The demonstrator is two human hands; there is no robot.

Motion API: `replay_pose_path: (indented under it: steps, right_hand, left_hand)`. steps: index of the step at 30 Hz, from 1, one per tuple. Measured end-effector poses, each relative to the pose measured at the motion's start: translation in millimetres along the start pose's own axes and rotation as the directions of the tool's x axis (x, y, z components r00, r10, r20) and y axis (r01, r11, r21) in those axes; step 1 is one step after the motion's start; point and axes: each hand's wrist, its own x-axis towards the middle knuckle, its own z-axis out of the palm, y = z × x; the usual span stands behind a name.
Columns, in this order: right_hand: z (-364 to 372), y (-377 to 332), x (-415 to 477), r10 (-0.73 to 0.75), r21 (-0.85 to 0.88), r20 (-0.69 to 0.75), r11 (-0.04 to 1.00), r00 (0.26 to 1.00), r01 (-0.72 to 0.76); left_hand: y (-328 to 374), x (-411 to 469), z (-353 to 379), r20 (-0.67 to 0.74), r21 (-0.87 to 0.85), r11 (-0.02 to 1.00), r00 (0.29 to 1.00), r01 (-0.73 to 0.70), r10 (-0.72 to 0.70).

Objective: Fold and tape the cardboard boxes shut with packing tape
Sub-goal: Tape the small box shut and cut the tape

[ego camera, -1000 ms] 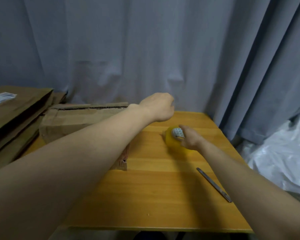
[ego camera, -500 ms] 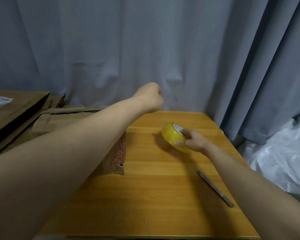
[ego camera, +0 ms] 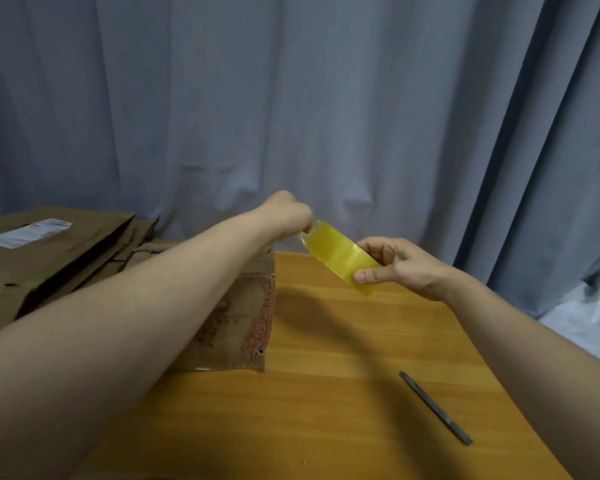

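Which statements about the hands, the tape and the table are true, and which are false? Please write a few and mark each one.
1. The right hand holds the yellow tape above the table. True.
2. The thin metal tool is in the left hand. False: it lies on the table near the right forearm, and no hand touches it.
3. A box with red print stands on the table, partly hidden by the left forearm. True.
4. The curtain behind the table is red. False: it is grey-blue.
5. The left hand rests flat on the table. False: it is raised, with curled fingers, at the far end of the tape.
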Motion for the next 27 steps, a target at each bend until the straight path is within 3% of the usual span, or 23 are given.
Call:
replay_pose_path:
  steps: [13, 20, 27]
  right_hand:
    - [-0.3, -66.6, 4.0, 0.081, -0.090, 0.079, 0.993, 0.994, -0.074]
    - [-1.0, -109.4, 25.8, 0.091, 0.011, -0.093, 0.996, 0.992, -0.090]
    - [-1.4, -120.6, 39.4, 0.036, -0.074, 0.014, 0.997, 0.999, -0.035]
  left_hand:
    - [-7.8, -13.4, -40.5, -0.070, -0.128, 0.985, 0.992, -0.114, 0.106]
    - [-11.1, -12.4, -69.2, -0.133, -0.110, 0.990, 0.988, -0.090, 0.075]
    - [-16.2, -11.6, -100.1, -0.228, -0.181, 0.983, 0.973, -0.015, -0.027]
